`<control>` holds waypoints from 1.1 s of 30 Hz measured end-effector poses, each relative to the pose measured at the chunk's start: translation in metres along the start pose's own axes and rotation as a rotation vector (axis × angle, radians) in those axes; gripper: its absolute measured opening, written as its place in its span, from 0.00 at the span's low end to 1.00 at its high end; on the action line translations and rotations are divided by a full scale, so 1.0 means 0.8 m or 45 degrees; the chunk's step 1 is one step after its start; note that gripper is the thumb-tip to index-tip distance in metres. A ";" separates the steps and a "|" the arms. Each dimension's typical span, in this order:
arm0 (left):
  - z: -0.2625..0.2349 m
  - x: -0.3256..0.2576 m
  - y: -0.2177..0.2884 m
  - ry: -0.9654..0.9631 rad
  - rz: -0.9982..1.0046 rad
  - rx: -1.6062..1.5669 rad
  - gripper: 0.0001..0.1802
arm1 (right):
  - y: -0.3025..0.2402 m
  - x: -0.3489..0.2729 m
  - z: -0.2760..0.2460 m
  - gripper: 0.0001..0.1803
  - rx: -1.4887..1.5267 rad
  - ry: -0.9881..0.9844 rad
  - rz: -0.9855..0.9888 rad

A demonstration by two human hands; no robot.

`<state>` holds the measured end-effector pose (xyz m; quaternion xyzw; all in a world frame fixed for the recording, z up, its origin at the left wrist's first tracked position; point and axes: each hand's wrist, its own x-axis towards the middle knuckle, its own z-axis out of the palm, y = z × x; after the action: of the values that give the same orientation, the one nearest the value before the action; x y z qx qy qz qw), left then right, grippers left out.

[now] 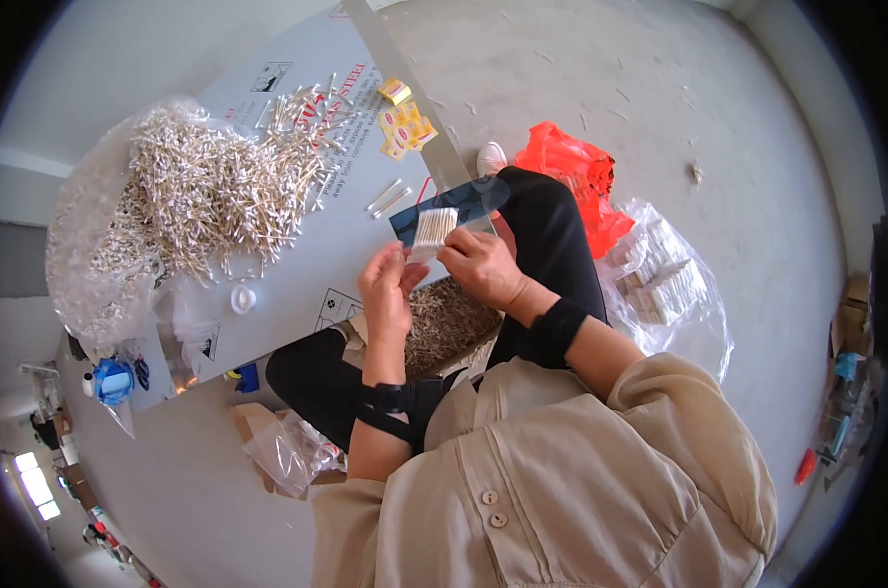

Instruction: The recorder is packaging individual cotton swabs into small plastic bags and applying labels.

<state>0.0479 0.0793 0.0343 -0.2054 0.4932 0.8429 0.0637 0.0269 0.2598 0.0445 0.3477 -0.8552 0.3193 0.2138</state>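
Note:
Between my hands is a small clear plastic bag (421, 254) filled with a flat row of cotton swabs (435, 226). My right hand (483, 267) pinches its right side with curled fingers. At its lower left, the fingers of my left hand (387, 291) close on the bag's edge; the exact contact is partly hidden. Beneath the bag, a dark sheet (473, 207) lies at the table's edge. A few loose swabs (393, 201) rest on the table just beyond my left hand. Under my hands, a box (452, 323) of brownish loose pieces sits between my legs.
A large heap of cotton swabs (219, 186) spills from a clear bag on the table (297, 255). Yellow cards (405, 127) lie by the table's far edge, a white roll (242, 299) at left. On the right floor are a red bag (571, 176) and a clear bag of packs (665, 279).

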 end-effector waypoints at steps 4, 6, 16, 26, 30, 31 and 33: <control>0.010 0.016 -0.031 0.082 -0.120 -0.146 0.19 | 0.002 -0.027 0.038 0.05 0.050 -0.054 0.334; 0.006 0.022 -0.036 0.125 -0.007 -0.005 0.19 | 0.000 -0.023 0.045 0.05 0.148 0.015 0.395; 0.024 0.014 -0.030 0.394 0.067 0.354 0.04 | -0.008 -0.008 0.059 0.07 0.483 0.058 0.709; 0.026 0.022 -0.006 0.472 -0.211 0.385 0.07 | 0.071 0.026 0.015 0.37 0.339 -0.324 0.337; 0.033 0.038 -0.005 0.466 -0.265 0.390 0.06 | 0.083 0.017 0.027 0.38 0.372 -0.345 0.309; 0.032 0.042 -0.005 0.446 -0.274 0.377 0.06 | 0.083 0.015 0.028 0.36 0.345 -0.327 0.326; 0.031 0.047 -0.003 0.393 -0.273 0.371 0.06 | 0.084 0.011 0.025 0.34 0.320 -0.298 0.352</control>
<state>0.0072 0.0983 0.0273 -0.3716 0.5888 0.7099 0.1056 -0.0311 0.2792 0.0087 0.2858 -0.8673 0.4070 0.0221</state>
